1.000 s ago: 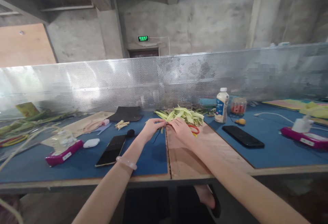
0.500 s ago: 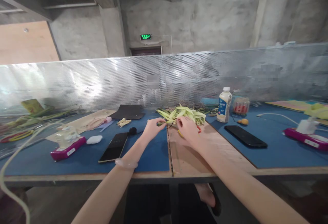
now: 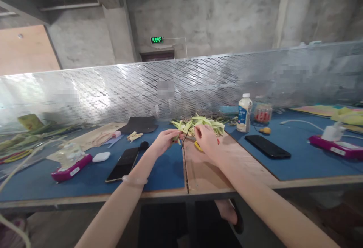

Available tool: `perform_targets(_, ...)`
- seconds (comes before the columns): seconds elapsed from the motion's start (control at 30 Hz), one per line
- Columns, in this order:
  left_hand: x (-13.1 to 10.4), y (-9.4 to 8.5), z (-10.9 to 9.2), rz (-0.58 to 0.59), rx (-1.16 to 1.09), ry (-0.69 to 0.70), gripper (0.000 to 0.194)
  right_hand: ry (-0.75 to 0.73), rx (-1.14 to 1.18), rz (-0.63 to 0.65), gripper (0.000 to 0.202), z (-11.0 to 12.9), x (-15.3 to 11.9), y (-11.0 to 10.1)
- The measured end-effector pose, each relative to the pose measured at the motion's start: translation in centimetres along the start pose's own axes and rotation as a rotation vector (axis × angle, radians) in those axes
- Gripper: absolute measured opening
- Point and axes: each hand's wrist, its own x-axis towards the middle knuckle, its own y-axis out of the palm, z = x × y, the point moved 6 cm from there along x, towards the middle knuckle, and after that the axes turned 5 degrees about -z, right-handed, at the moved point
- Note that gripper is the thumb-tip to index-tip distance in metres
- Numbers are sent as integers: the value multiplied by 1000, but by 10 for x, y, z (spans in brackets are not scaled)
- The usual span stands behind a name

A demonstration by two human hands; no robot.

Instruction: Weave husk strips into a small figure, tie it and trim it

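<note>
Over the middle of the table my left hand (image 3: 166,142) is closed on a small piece of green husk (image 3: 176,140), partly hidden by the fingers. My right hand (image 3: 205,138), just beside it, pinches a thin black cord (image 3: 185,136). The cord arcs across the gap and hangs down near the left fingertips. Behind both hands lies a heap of pale green husk strips (image 3: 214,124). Under the right hand, a tool with yellow and red handles, perhaps scissors (image 3: 198,147), is mostly covered.
To the left lie a phone (image 3: 124,164), a white earbud case (image 3: 101,157) and a purple power strip (image 3: 72,167). On the right are a bottle (image 3: 244,113), a jar (image 3: 262,113) and a black phone (image 3: 267,146). A perforated metal panel (image 3: 127,89) borders the back.
The black cord now shows as a longer arc between my hands. The left hand has turned, and the green piece in it is more visible. The whole view has shifted slightly.
</note>
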Motion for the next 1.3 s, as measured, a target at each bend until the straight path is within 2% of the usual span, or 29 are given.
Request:
perform_targets(0.13,-2,-1,1,41,-89,-54,26,2,-54,68,18,-4,-1,6)
perform_targets(0.23,-2,-2,5,61,-63,-73,27,-6,-78,78,18,-4,-2,8)
perform_targets(0.47,-1,6,17,126,285,-5,20,-43,-49,52,19,1,-1,9)
perform_targets(0.6,-2,10,18,94,480,101,16,-102,-27,40,18,5,-1,5)
perform_targets(0.77,0,5,10,-22,579,200,15,-250,-3,48,18,20,-6,5)
perform_targets(0.87,2,3,7,-69,569,222,15,-337,-9,47,23,28,-10,7)
perform_targets(1.0,4,1,7,-63,488,202,17,-433,-40,29,24,37,-12,6)
perform_targets(1.17,5,-2,15,-60,345,100,21,-558,-54,29,19,48,-18,8)
perform_targets(1.3,5,0,19,-33,185,6,22,-571,-54,7,17,47,-20,10)
